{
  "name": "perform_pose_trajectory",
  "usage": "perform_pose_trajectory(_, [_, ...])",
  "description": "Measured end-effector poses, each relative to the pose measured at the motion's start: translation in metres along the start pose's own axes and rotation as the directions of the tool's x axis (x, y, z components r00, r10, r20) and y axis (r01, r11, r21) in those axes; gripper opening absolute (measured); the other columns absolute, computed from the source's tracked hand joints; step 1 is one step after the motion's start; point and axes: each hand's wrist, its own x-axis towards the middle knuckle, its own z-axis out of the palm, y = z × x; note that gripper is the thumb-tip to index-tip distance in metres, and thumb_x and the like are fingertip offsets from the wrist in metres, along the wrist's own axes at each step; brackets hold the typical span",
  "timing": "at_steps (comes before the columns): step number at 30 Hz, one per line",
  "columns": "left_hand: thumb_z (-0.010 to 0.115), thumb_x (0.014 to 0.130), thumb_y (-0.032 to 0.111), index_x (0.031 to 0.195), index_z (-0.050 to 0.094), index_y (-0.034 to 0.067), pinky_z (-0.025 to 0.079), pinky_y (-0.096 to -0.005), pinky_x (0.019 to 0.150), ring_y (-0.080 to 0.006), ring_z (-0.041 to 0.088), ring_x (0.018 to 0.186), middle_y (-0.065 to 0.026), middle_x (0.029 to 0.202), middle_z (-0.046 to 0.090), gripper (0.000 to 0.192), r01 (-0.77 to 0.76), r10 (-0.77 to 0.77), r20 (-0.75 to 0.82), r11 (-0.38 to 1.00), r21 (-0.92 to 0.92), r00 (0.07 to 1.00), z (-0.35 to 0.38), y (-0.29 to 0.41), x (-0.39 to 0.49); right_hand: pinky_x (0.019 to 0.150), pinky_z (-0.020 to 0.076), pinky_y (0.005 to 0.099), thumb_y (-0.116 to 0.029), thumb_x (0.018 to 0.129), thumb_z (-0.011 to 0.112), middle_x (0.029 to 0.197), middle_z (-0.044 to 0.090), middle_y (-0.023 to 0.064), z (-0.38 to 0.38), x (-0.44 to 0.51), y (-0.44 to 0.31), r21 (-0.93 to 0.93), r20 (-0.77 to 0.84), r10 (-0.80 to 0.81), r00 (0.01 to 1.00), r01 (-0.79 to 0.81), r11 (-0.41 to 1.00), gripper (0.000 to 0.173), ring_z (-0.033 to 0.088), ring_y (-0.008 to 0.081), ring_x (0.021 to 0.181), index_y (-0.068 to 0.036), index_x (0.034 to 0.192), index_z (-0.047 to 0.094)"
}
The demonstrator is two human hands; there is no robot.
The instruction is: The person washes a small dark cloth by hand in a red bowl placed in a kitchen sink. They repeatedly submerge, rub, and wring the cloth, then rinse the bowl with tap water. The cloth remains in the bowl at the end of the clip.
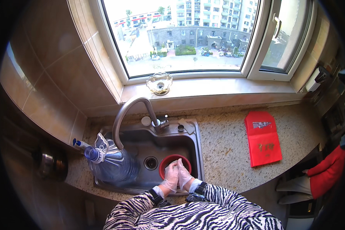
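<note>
My left hand (170,175) and my right hand (184,173) are pressed together over a red bowl (161,168). Both wear thin clear plastic gloves. The bowl stands at the right side of a stainless steel sink (166,146), near its front. Between my palms something could be hidden; I cannot see in. The near part of the bowl and most of its inside lie behind my hands. To the left of the bowl is the drain (151,163). Above the sink arches a metal faucet (121,115), its spout well left of my hands.
A large clear plastic water jug (115,166) leans in the sink's left side. Behind it is a pump bottle (80,143). Red paper envelopes (263,143) lie on the granite counter (221,146). A glass dish (159,83) sits on the sill. At right stands a person in red (326,172).
</note>
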Motion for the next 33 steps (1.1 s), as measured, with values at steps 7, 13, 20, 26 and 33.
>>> perform_pose_trajectory(7, [0.051, 0.104, 0.026, 0.109, 0.061, 0.003, 0.051, -0.0435, 0.081, -0.0343, 0.064, 0.091, -0.0178, 0.098, 0.067, 0.025, -0.141, 0.142, -0.037, 0.99, 0.007, 0.989, -0.024, -0.003, 0.015, 0.114, 0.0387, 0.0452, -0.089, 0.085, 0.036, 0.139, 0.055, 0.0085, 0.028, -0.033, -0.007, 0.135, 0.283, 0.063, 0.957, -0.104, 0.985, 0.096, 0.051, 0.0278, 0.131, -0.015, 0.144, 0.047])
perform_pose_trajectory(13, [0.058, 0.105, 0.035, 0.106, 0.062, 0.013, 0.054, -0.0288, 0.073, -0.012, 0.063, 0.083, -0.0012, 0.096, 0.066, 0.022, 0.414, -0.264, 0.318, 0.609, -0.677, 0.91, -0.05, 0.025, 0.021, 0.12, 0.0227, 0.0647, -0.092, 0.074, 0.053, 0.163, 0.028, 0.0152, 0.038, -0.054, -0.03, 0.13, 0.291, 0.017, 0.957, -0.057, 0.99, 0.123, 0.033, 0.0376, 0.148, -0.008, 0.159, 0.025])
perform_pose_trajectory(20, [0.072, 0.094, 0.023, 0.104, 0.063, 0.01, 0.048, -0.0241, 0.061, -0.0099, 0.059, 0.073, -0.0012, 0.091, 0.064, 0.02, 0.411, -0.306, 0.282, 0.763, -0.499, 0.909, -0.062, 0.048, 0.01, 0.117, 0.0209, 0.0689, -0.073, 0.086, 0.063, 0.168, 0.012, 0.0167, 0.024, -0.054, -0.035, 0.019, 0.209, -0.016, 0.978, 0.012, 1.0, 0.118, 0.019, 0.0361, 0.154, -0.016, 0.164, -0.004])
perform_pose_trajectory(26, [0.08, 0.089, 0.024, 0.098, 0.069, 0.01, 0.051, -0.025, 0.078, -0.0092, 0.059, 0.082, 0.003, 0.089, 0.062, 0.02, 0.349, -0.205, 0.511, 0.915, -0.202, 0.835, -0.057, 0.069, -0.009, 0.123, 0.0206, 0.0558, -0.064, 0.101, 0.047, 0.168, 0.013, 0.0247, -0.008, -0.021, -0.025, -0.075, -0.111, -0.217, 0.97, 0.21, 0.975, 0.09, 0.018, 0.0391, 0.155, -0.007, 0.163, 0.015])
perform_pose_trajectory(33, [0.079, 0.086, 0.027, 0.102, 0.072, 0.0, 0.052, -0.034, 0.089, -0.0236, 0.066, 0.1, -0.0143, 0.106, 0.068, 0.033, 0.061, -0.13, 0.51, 0.987, 0.149, 0.85, -0.054, 0.082, -0.011, 0.122, 0.0261, 0.0481, -0.054, 0.103, 0.052, 0.165, 0.027, 0.021, -0.004, -0.003, -0.015, -0.277, -0.273, -0.378, 0.885, 0.304, 0.912, 0.079, 0.028, 0.0373, 0.152, -0.005, 0.16, 0.027])
